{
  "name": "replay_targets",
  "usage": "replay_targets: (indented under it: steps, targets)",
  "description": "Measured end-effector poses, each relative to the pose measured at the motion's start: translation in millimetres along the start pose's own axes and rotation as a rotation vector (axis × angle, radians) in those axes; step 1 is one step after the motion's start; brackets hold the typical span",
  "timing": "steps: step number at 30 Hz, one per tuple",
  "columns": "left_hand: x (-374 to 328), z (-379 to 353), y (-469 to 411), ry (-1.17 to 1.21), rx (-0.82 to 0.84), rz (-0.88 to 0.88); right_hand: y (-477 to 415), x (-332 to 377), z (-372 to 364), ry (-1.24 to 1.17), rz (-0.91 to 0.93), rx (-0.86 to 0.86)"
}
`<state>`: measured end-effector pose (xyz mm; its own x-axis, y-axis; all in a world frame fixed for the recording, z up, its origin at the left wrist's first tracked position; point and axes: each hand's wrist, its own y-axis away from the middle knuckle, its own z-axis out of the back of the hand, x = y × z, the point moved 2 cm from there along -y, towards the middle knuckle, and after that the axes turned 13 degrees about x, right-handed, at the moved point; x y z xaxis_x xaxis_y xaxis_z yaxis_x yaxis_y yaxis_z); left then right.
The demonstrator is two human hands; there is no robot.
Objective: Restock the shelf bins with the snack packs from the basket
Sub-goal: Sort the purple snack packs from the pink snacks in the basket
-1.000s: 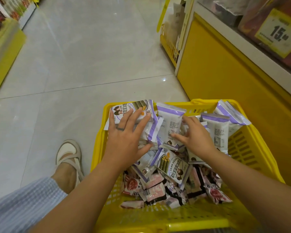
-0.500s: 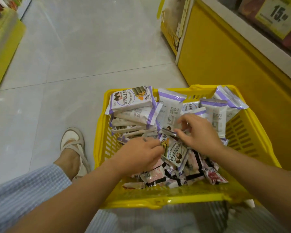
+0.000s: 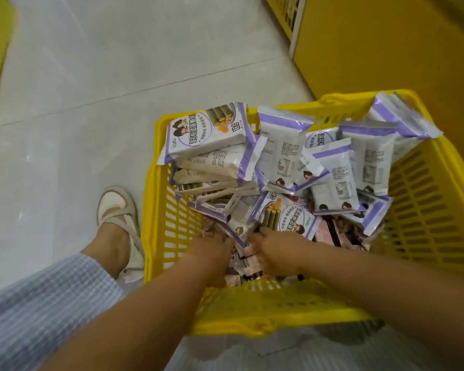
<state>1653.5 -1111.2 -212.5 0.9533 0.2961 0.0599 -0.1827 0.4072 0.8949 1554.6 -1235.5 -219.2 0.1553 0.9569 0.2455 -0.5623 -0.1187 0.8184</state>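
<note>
Both hands have dropped from the middle of the heap to the near end of the yellow basket [image 3: 426,210] and now dig side by side under the snack packs. The left hand [image 3: 212,253] pushes in near the basket's left wall, its fingertips hidden beneath the edge of a purple-and-white pack, so whether it grips anything cannot be told. The right hand [image 3: 273,253] sits just beside it, almost touching. Its fingers curl down into the small pink packs [image 3: 330,231] at the bottom, and its thumb lies against the near edge of a face-up roll pack [image 3: 284,215]; whether it holds a pack cannot be told either.

The purple-and-white packs fill the far half of the basket, beyond both hands. A slanting stack leans at the far left, topped by a printed pack [image 3: 206,132], and several others stand upright along the far and right sides. The pink packs lie lower, partly covered, to the right of the right hand.

The basket stands on the pale tiled floor [image 3: 91,76]. A beige shoe [image 3: 118,207] rests just left of it, a blue checked garment [image 3: 38,303] fills the near left corner, and a yellow shelf base [image 3: 386,49] rises at the far right.
</note>
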Motion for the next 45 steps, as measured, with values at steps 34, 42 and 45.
replay_targets:
  steps: [34,42,45]
  targets:
    - [-52.6,73.4,35.0,-0.077,-0.181,-0.245,146.6,-86.2,11.6,0.176,-0.273,0.245]
    - [-128.9,109.8,7.2,0.579,-0.411,-0.486,158.8,-105.7,22.5,0.165,-0.304,0.131]
    - [-134.3,105.2,-4.5,0.857,-0.184,-0.619,158.5,-111.4,19.3,0.138,-0.309,0.065]
